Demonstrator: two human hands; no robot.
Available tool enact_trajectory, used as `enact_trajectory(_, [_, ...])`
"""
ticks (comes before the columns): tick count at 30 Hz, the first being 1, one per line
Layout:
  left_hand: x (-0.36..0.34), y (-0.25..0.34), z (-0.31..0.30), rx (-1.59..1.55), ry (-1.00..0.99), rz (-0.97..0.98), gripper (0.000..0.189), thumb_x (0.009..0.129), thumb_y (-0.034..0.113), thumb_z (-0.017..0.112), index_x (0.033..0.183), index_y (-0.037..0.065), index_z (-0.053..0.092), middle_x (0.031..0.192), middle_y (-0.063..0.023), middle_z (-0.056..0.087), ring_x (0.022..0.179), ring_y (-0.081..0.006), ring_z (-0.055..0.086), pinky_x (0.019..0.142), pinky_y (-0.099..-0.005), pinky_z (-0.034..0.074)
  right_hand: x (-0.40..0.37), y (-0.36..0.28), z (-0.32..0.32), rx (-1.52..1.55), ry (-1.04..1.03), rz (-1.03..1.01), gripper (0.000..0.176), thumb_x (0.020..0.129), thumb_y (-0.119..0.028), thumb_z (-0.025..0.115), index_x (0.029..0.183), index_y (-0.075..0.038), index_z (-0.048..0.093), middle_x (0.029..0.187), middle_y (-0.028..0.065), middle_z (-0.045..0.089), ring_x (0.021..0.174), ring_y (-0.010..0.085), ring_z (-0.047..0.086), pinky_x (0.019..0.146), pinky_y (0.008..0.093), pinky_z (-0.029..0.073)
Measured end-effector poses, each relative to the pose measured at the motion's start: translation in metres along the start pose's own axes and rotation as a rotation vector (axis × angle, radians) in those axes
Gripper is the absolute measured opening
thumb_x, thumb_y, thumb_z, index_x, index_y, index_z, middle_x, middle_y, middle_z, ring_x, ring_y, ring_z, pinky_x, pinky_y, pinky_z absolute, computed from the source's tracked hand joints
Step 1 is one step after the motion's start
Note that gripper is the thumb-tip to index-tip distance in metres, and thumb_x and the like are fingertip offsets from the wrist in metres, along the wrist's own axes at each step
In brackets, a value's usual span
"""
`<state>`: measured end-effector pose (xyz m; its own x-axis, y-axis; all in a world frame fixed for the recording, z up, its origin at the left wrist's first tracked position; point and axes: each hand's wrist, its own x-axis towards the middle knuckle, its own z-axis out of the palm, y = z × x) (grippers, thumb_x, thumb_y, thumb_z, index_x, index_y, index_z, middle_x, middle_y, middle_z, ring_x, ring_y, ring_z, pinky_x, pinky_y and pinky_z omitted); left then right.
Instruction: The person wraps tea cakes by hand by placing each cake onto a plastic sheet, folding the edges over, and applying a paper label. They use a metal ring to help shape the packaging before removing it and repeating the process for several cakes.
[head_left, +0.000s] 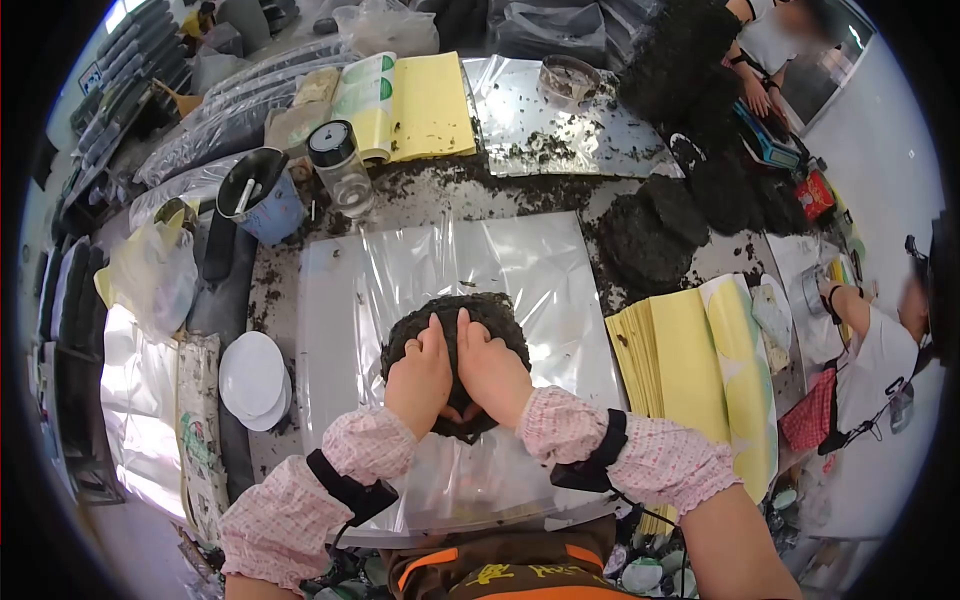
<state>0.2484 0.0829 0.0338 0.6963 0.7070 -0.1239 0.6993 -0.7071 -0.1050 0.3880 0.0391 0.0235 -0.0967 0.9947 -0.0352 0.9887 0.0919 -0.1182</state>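
Note:
A dark, ragged cake that looks like dried seaweed [505, 322] lies on a sheet of clear plastic film [545, 260] in front of me. My left hand [420, 375] is on its left half, index finger stretched forward and the other fingers curled. Mirroring it, my right hand [492, 372] grips the right half, its index fingertip close to the left one. Both thumbs show near the cake's front edge, where the hands nearly meet. The undersides of the fingers are hidden.
Left are white discs [252, 378], a blue cup [268, 205] and a lidded jar [342, 170]. Yellow printed packaging [672, 350] and dark cakes [650, 235] sit at right. Behind lies a silvery sheet [540, 125] with crumbs. Two other people [880, 350] work at right.

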Motion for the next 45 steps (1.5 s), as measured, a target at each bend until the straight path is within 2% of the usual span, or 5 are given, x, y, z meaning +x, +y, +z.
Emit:
enact_trajectory(18, [0.011, -0.007, -0.010, -0.409, 0.153, 0.143, 0.070, 0.084, 0.028, 0.074, 0.139, -0.008, 0.048, 0.125, -0.0166, 0.058, 0.115, -0.0315, 0.060, 0.091, -0.0419, 0.052, -0.033, 0.074, -0.052, 0.167, 0.800, 0.341, 0.052, 0.082, -0.026, 0.079, 0.123, 0.000, 0.063, 0.118, 0.0206, 0.063, 0.111, 0.0327, 0.062, 0.091, 0.0399, 0.052])
enact_trajectory(21, [0.007, 0.006, 0.024, -0.449, 0.221, 0.206, 0.063, 0.087, 0.023, 0.071, 0.138, -0.007, 0.051, 0.138, -0.0193, 0.053, 0.129, -0.0345, 0.051, 0.104, -0.0428, 0.043, -0.052, 0.150, -0.009, 1.371, 0.136, 0.654, 0.031, 0.084, -0.021, 0.075, 0.106, 0.001, 0.069, 0.096, 0.0150, 0.069, 0.092, 0.0335, 0.068, 0.080, 0.0392, 0.054])
enact_trajectory(30, [0.012, 0.007, 0.018, -0.420, 0.228, 0.215, 0.061, 0.084, 0.022, 0.072, 0.135, -0.006, 0.054, 0.141, -0.0187, 0.053, 0.132, -0.0342, 0.050, 0.106, -0.0424, 0.043, -0.001, 0.464, 0.020, -0.087, 0.464, 0.510, 0.041, 0.092, -0.002, 0.051, 0.131, -0.001, 0.061, 0.127, 0.0211, 0.065, 0.118, 0.0388, 0.061, 0.099, 0.0473, 0.048])
enact_trajectory(38, [-0.013, -0.029, 0.008, -1.953, 0.650, -0.159, 0.057, 0.109, 0.041, 0.037, 0.148, 0.000, 0.046, 0.151, -0.0119, 0.048, 0.140, -0.0245, 0.044, 0.119, -0.0381, 0.030, -0.064, 0.101, -0.036, 0.208, 0.546, -0.506, 0.038, 0.094, -0.015, 0.057, 0.129, 0.000, 0.062, 0.135, 0.0182, 0.059, 0.130, 0.0376, 0.054, 0.111, 0.0505, 0.043])
enact_trajectory(45, [-0.018, -0.038, 0.036, -1.221, 0.540, -0.158, 0.045, 0.088, -0.006, 0.062, 0.133, 0.000, 0.060, 0.137, -0.0162, 0.058, 0.127, -0.0295, 0.056, 0.111, -0.0367, 0.041, -0.060, 0.034, -0.039, 0.474, 0.252, -0.434, 0.083, 0.086, -0.051, 0.069, 0.144, 0.004, 0.046, 0.148, 0.0268, 0.046, 0.142, 0.0414, 0.040, 0.118, 0.0524, 0.032])
